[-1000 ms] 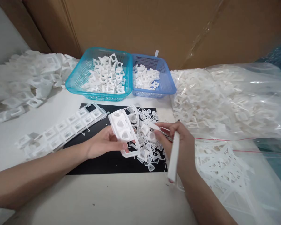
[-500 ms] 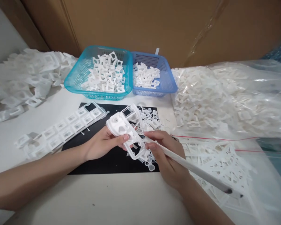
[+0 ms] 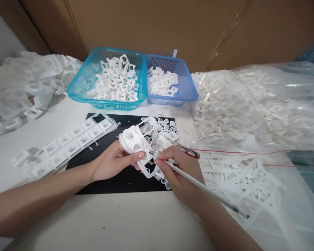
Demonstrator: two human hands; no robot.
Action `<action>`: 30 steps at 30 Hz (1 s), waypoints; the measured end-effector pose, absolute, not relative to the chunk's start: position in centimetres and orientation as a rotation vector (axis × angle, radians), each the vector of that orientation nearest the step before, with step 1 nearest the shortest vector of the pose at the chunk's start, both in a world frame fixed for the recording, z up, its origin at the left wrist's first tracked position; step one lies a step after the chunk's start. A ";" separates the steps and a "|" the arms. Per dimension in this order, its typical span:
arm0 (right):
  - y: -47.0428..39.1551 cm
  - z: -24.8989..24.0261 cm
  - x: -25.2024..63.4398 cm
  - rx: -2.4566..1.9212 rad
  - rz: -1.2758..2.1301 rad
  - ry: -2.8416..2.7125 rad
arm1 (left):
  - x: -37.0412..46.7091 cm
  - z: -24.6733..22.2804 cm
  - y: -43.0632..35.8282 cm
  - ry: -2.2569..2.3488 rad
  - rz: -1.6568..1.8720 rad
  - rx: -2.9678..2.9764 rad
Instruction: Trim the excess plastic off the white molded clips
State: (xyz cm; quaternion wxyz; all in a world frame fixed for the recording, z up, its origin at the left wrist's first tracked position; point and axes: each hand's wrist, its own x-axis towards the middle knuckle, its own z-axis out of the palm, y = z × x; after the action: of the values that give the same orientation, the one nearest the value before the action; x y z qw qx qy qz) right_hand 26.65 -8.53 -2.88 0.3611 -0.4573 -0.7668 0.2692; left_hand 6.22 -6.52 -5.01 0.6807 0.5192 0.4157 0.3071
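Observation:
My left hand pinches a white plastic moulding frame, with the thumb on top and the fingers beneath. The frame is tilted, with square pieces that have round holes at its left and open bars at its right. In my right hand is a slim craft knife with a long pale handle, gripped like a pen. Its small dark tip is at the frame, close to my left thumb; whether it touches cannot be made out. Beneath both hands, small white plastic scraps lie on a black mat.
Another moulding frame lies left. Behind stand a teal basket and a blue basket, both holding white pieces. Red-handled cutters lie beyond my right hand. A clear bag of pieces, stripped frames and a left pile flank the mat.
My right hand and the knife have shifted left, bringing the tip closer to my left thumb. The red-handled cutters now show behind it. My left hand keeps its hold on the frame.

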 end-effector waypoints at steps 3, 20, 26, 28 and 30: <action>-8.6 -3.6 26.2 -1.155 0.571 -2.025 | 6.3 -4.9 -6.5 0.919 0.689 1.145; -8.2 -4.4 26.1 -1.216 0.181 -2.041 | 5.8 -5.2 -5.4 0.940 0.597 1.023; -8.3 -4.5 25.5 -1.201 0.186 -2.035 | 5.5 -6.1 -5.4 0.761 0.616 0.967; -8.3 -4.7 25.4 -1.225 0.231 -2.020 | 5.6 -5.9 -5.5 0.739 0.609 0.953; -8.3 -4.6 25.4 -1.248 0.318 -1.998 | 5.5 -5.8 -5.6 0.736 0.611 0.948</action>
State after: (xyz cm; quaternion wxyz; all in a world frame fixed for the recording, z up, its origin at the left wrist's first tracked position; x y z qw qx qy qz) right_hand 25.36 -8.34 -4.63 0.3729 -0.4872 -0.7799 0.1239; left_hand 5.53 -5.55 -5.83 0.7816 0.4391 0.3407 0.2831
